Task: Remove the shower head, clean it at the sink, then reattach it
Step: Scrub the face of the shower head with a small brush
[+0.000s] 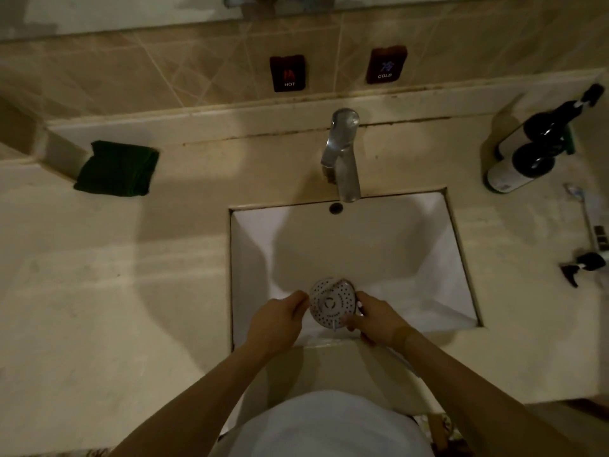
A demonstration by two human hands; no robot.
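Observation:
The shower head (331, 303) is a round white disc with many small holes, its face turned up toward me. It hangs over the near part of the white sink basin (379, 239). My left hand (280, 321) grips its left rim with curled fingers. My right hand (375, 319) grips its right rim and underside. The chrome tap (341, 153) stands at the far side of the basin with its spout over the sink; no water shows.
A folded dark green cloth (118, 168) lies on the beige counter at the back left. Two dark pump bottles (534, 150) stand at the back right, with a toothbrush (585, 212) and a small dark object (583, 265) near the right edge. HOT and COLD plaques (336, 70) hang on the tiled wall.

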